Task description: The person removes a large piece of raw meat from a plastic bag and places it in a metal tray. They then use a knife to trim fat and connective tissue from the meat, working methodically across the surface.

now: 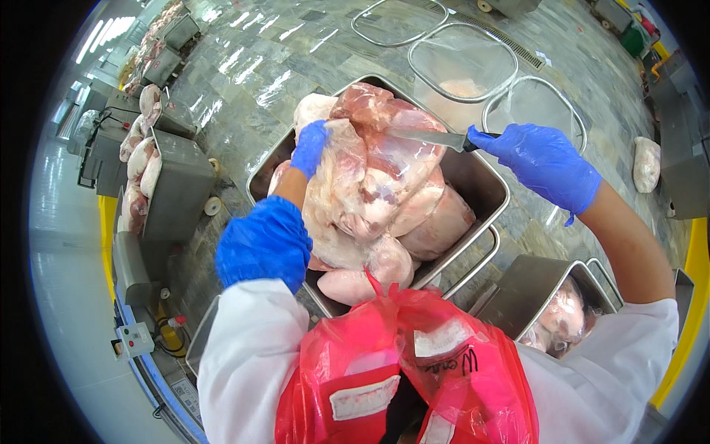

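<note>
In front of me stands a deep steel meat tub [506, 201] heaped with large pale-pink cuts of raw meat [425, 211]. My left hand [313, 144], in a blue glove, is closed at the far left of the pile on crumpled, translucent plastic film [336, 166] that lies over the meat. On the right, my right hand [543, 159], also blue-gloved, grips a knife [433, 138] by its black handle. The blade points left and lies against the top of a big reddish cut [399, 122]. Its tip meets the meat and film; whether it has gone in, I cannot tell.
Another steel tub [521, 285] with wrapped meat stands at my lower right. Hoops with clear bags [462, 63] lie on the wet tiled floor beyond. A wrapped piece [646, 164] lies far right. Loaded meat carts [174, 174] line the left, near a control box [137, 340].
</note>
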### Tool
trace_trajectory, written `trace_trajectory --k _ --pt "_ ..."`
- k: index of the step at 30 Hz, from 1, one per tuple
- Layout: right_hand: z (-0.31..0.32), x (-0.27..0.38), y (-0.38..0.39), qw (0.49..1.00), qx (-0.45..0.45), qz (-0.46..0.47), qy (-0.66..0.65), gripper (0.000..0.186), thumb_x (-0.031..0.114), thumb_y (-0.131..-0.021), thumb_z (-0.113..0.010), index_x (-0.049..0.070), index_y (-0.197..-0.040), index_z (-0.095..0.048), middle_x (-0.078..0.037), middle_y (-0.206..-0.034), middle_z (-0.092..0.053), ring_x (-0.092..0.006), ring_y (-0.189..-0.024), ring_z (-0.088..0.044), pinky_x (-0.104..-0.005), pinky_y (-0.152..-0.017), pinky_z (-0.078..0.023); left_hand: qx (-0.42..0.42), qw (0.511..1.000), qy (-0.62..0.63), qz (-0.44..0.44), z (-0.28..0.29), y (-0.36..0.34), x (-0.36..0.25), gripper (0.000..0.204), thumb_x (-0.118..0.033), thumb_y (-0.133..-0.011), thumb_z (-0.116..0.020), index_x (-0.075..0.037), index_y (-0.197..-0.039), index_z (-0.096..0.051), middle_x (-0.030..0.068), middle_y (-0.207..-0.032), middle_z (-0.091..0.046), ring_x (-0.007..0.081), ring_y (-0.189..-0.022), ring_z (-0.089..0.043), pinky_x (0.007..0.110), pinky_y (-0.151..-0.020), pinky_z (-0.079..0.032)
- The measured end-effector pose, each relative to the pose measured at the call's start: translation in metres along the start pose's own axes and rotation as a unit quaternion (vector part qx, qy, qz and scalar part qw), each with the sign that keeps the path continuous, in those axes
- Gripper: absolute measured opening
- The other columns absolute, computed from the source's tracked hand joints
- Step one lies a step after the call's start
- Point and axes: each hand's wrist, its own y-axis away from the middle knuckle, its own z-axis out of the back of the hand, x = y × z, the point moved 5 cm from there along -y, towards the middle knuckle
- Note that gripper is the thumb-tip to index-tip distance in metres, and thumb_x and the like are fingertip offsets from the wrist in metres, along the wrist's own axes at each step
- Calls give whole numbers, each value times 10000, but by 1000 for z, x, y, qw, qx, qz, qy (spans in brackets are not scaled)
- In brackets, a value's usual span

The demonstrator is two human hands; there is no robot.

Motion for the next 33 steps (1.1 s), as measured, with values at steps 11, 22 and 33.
trace_trajectory --k 11,22,33 --pt "-30 18 16 988 26 113 106 575 96 -809 -546 168 -1343 -349 -165 -819 -576 -332 -733 -577 -420 -632 -455 -29 996 -49 74 34 34 3 218 -124 -769 -549 -44 -962 -613 151 -967 -616 267 -890 -587 346 -795 -449" --pt "-85 5 44 996 71 -45 -38 618 114 -830 -526 146 -1380 -245 -243 -921 -570 -411 -844 -556 -462 -727 -439 49 865 -424 -265 -29 58 -110 245 -141 -722 -525 -82 -954 -577 154 -902 -592 300 -809 -597 407 -661 -469" --pt "-111 -14 54 994 53 -48 -88 651 85 -833 -506 150 -1397 -187 -240 -878 -553 -408 -794 -550 -472 -692 -432 164 920 -287 -209 -27 56 -91 162 -205 -759 -492 -108 -772 -621 152 -737 -627 324 -700 -617 428 -621 -486"
